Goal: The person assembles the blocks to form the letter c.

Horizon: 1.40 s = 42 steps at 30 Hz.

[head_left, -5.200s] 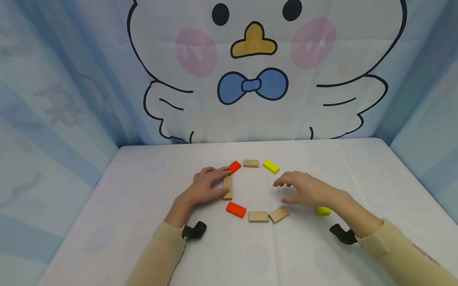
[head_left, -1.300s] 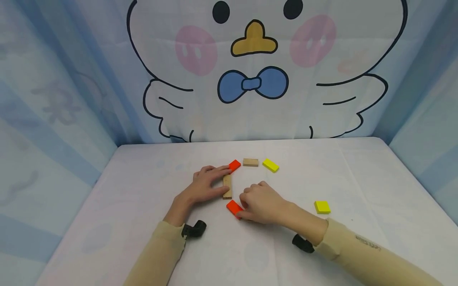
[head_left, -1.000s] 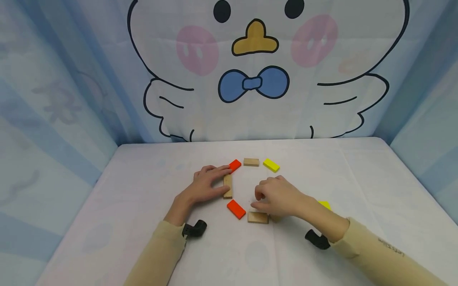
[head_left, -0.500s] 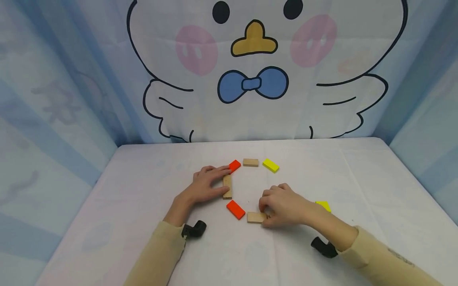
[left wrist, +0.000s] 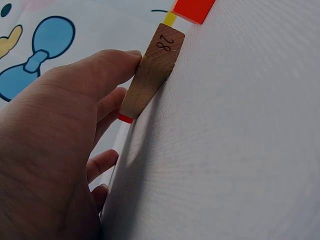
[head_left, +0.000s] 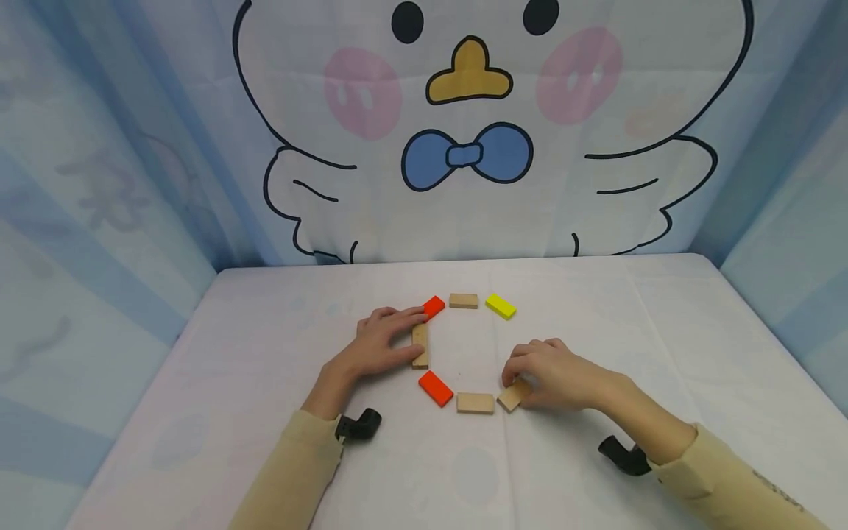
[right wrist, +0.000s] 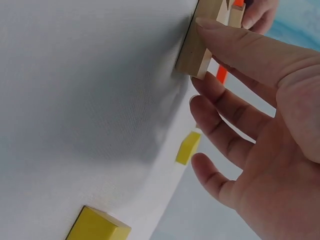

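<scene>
In the head view, my left hand (head_left: 384, 340) rests beside an upright-running wooden block (head_left: 420, 352); its thumb touches the block's near end, and a fingertip reaches the upper red block (head_left: 433, 308). The left wrist view shows that wooden block (left wrist: 152, 70) with "28" on its end and the thumb against its side. My right hand (head_left: 559, 375) pinches a slanted wooden block (head_left: 513, 395) at the lower right of the ring. Thumb and index finger lie on this wooden block (right wrist: 192, 55) in the right wrist view, with the other fingers loosely bent.
A lower red block (head_left: 436, 388) and a wooden block (head_left: 475, 403) lie along the ring's near side. At the far side are another wooden block (head_left: 464, 301) and a yellow block (head_left: 500, 306). One more yellow block (right wrist: 97, 225) lies near my right wrist on the white-covered table (head_left: 265, 442).
My right hand has moved right, from the lower red block past the near wooden block to the slanted one. The lower red block sits more steeply turned than 5.2 s ago. My left hand stays put.
</scene>
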### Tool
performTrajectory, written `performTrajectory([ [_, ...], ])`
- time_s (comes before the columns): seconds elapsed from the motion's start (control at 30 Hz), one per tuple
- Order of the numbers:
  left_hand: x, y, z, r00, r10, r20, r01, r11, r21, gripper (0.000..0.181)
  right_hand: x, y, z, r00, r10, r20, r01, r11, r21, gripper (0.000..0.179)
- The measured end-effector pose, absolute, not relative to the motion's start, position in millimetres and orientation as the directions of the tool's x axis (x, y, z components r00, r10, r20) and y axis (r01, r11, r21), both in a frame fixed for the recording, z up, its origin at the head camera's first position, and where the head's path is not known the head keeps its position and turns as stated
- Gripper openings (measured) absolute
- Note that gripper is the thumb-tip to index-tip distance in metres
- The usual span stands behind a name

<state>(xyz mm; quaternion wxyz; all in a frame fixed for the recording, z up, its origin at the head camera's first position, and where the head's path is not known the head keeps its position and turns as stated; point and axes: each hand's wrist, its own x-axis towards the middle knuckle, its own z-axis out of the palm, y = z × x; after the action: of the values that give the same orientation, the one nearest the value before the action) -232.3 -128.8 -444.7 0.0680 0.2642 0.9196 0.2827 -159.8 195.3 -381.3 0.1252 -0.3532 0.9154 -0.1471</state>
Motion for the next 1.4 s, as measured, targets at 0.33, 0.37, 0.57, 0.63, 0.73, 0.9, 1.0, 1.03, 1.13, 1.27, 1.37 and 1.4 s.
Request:
performTrajectory([
  [0.33,-231.8,-128.5,-443.6,-0.85,0.527,0.025,0.449,0.698,0.558,0.058,-161.2,196.6,-383.4,-0.725,-0.678,-0.122,-0.604,0.711,-0.36,0.027],
  [0.37,-231.8,-128.5,-443.4,-0.85,0.527,0.026,0.449,0.698,0.558,0.058,-161.2,196.7,-383.6,-0.725,-0.678,-0.121,-0.605,0.71,-0.361,0.028],
  [0.57,-232.0,-128.3,-443.0,-0.852,0.524,0.022,0.446,0.703,0.554,0.058,-162.0,200.2,-382.7,-0.739,-0.662,-0.124,-0.584,0.721,-0.374,0.031],
  [0.63,-232.1,-128.1,-443.2,-0.853,0.521,0.021,0.443,0.704,0.555,0.058,-161.9,205.4,-380.0,-0.757,-0.642,-0.118,-0.56,0.732,-0.389,0.034],
  [0.73,-232.2,-127.7,-444.1,-0.854,0.52,0.02,0.443,0.705,0.554,0.058,-161.9,219.5,-374.2,-0.798,-0.593,-0.107,-0.514,0.764,-0.39,0.039],
  [0.9,-232.1,-128.3,-445.1,-0.852,0.523,0.03,0.45,0.702,0.552,0.058,-162.0,250.9,-369.2,-0.867,-0.477,-0.145,-0.407,0.845,-0.347,0.039],
  [1.0,-231.4,-129.1,-445.2,-0.854,0.519,0.036,0.449,0.701,0.555,0.058,-159.8,267.9,-371.8,-0.882,-0.44,-0.167,-0.368,0.866,-0.338,0.039],
  [1.03,-231.1,-129.2,-444.9,-0.854,0.519,0.035,0.448,0.7,0.556,0.058,-158.6,273.1,-373.3,-0.886,-0.433,-0.168,-0.361,0.869,-0.338,0.04],
  [1.13,-230.8,-128.8,-444.6,-0.853,0.521,0.035,0.449,0.699,0.556,0.058,-153.3,286.0,-378.3,-0.897,-0.414,-0.155,-0.346,0.876,-0.337,0.042],
  [1.27,-231.1,-127.8,-444.6,-0.849,0.527,0.032,0.454,0.697,0.556,0.058,-145.5,297.6,-386.0,-0.907,-0.403,-0.123,-0.34,0.872,-0.352,0.04],
  [1.37,-230.8,-127.7,-443.9,-0.852,0.523,0.031,0.449,0.699,0.557,0.058,-141.8,300.8,-390.6,-0.909,-0.406,-0.092,-0.352,0.867,-0.352,0.036],
  [1.4,-230.6,-127.7,-443.6,-0.853,0.52,0.032,0.447,0.699,0.559,0.058,-141.1,300.8,-391.7,-0.909,-0.408,-0.083,-0.356,0.866,-0.35,0.035],
])
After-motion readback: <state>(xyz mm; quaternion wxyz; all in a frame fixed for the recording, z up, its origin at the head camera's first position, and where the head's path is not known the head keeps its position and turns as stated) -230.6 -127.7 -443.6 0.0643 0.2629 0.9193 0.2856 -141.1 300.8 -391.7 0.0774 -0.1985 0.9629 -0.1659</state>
